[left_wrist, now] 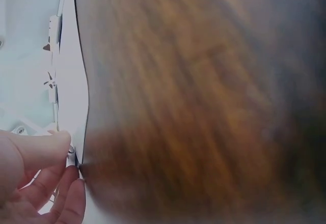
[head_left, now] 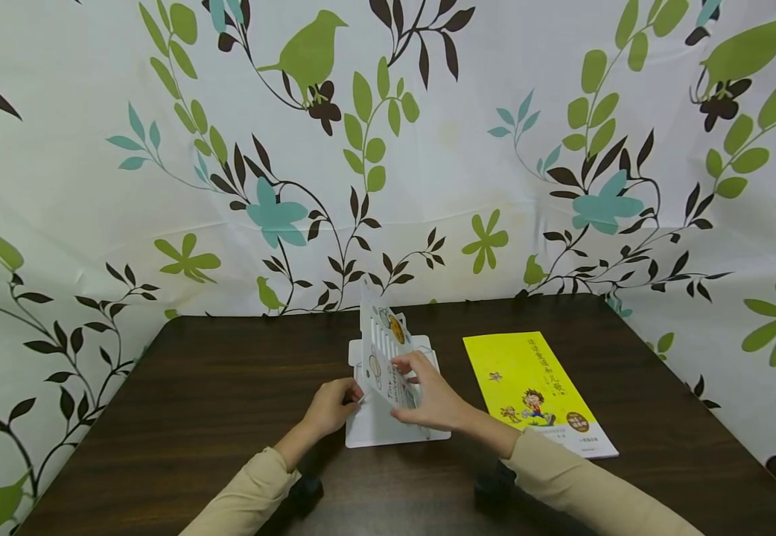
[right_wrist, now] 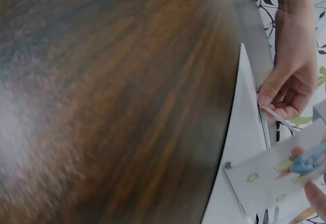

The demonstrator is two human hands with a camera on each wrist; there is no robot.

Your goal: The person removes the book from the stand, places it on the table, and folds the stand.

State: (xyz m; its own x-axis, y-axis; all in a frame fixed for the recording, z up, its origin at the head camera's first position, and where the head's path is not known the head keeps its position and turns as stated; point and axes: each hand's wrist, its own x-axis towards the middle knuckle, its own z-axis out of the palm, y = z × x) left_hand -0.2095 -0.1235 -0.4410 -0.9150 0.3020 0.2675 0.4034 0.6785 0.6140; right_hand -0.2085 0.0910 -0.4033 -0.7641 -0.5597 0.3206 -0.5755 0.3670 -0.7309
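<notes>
A white folding book stand (head_left: pixel 388 428) with cartoon prints lies on the table, its printed panel (head_left: pixel 377 339) tilted up from the flat base. My right hand (head_left: pixel 436 398) grips that panel from the right, thumb low and fingers spread over its face. At the stand's left edge, my left hand (head_left: pixel 329 408) pinches a thin white rod (right_wrist: pixel 279 117) between thumb and fingers. In the left wrist view the left hand (left_wrist: pixel 38 170) is close against the white edge of the stand. Only fingertips of the right hand (right_wrist: pixel 317 199) appear in the right wrist view.
A yellow book (head_left: pixel 522 380) with a cartoon child on its cover lies to the right of the stand. The dark wooden table (head_left: pixel 227 372) ends at the back against a white curtain (head_left: pixel 455 171) printed with leaves and birds.
</notes>
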